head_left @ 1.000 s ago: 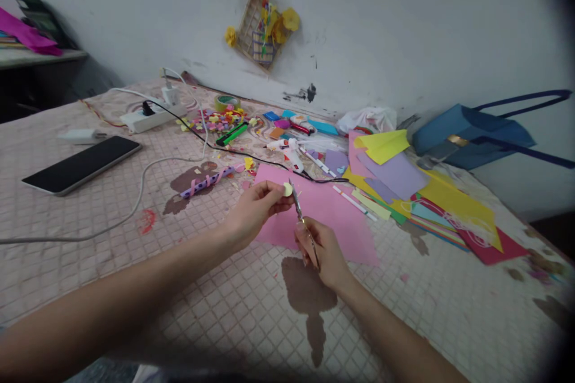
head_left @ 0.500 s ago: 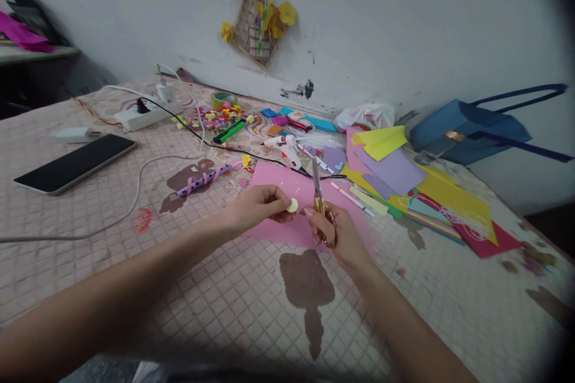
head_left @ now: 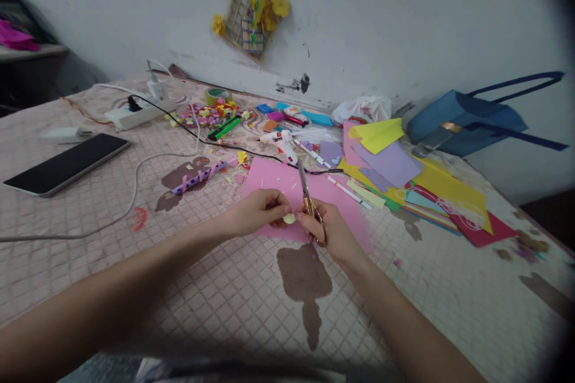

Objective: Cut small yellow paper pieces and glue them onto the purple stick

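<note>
Between the thumb and fingers of my left hand point(head_left: 260, 212) is a small pale yellow paper piece point(head_left: 290, 218), roughly round. My right hand point(head_left: 330, 228) is closed on gold-handled scissors point(head_left: 307, 196), whose blades point up and away from me. The right fingertips come right up to the paper piece; whether they pinch it too I cannot tell. Under both hands lies a pink sheet point(head_left: 265, 175) with thin pale snippets on it. A purple spotted roll wound with a pink strip point(head_left: 200, 178) rests left of the sheet.
A black-screened tablet point(head_left: 67, 164) and a power strip point(head_left: 135, 114) with cables are at the left. Behind the sheet lie a white glue gun point(head_left: 286, 146), a green cutter point(head_left: 227, 128) and small paper cut-outs point(head_left: 211, 114). Coloured sheets point(head_left: 390, 161) and a blue bag point(head_left: 465, 122) are at the right.
My hands have drawn closer together, and the right fingertips have come up to the yellow piece, which has tilted. The whole view has shifted slightly.
</note>
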{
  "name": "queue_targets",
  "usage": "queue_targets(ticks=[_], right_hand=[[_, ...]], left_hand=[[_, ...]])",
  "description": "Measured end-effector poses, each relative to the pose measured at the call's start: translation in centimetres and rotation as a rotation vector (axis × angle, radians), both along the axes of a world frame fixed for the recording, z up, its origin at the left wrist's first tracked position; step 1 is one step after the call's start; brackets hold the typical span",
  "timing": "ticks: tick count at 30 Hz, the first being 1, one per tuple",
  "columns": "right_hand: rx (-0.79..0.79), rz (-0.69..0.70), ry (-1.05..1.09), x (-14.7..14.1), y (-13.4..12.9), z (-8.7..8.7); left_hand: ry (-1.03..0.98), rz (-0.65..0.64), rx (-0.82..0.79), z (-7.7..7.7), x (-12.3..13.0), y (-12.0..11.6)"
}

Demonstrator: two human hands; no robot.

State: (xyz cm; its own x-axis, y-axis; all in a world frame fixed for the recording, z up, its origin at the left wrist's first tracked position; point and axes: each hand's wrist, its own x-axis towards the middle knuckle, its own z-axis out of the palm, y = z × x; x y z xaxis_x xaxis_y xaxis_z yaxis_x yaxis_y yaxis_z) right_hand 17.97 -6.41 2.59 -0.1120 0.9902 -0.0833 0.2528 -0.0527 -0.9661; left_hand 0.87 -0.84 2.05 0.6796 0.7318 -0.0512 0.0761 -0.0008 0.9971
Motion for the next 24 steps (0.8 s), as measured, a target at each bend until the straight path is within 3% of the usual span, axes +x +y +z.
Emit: queue_targets(ticks=[4, 10, 19, 24], right_hand=[[0.035, -0.077, 0.016, -0.2, 0.1, -0.1], [0.022, -0.065, 0.098, -0.4, -0.2, 0.1], [0.002, 0.044, -0.083, -0.4, -0.6, -0.5], [0.008, 0.062, -0.105, -0.3, -0.5, -1.0]], left_hand=[[-0.057, 0.012, -0.195, 0.0, 0.4, -0.4], [-0.212, 0.187, -0.380, 0.4, 0.6, -0.5], [-0.373, 0.301, -0.422, 1.4, -0.3, 0.8], [-0.390, 0.297, -0.443, 1.3, -0.5, 0.9]])
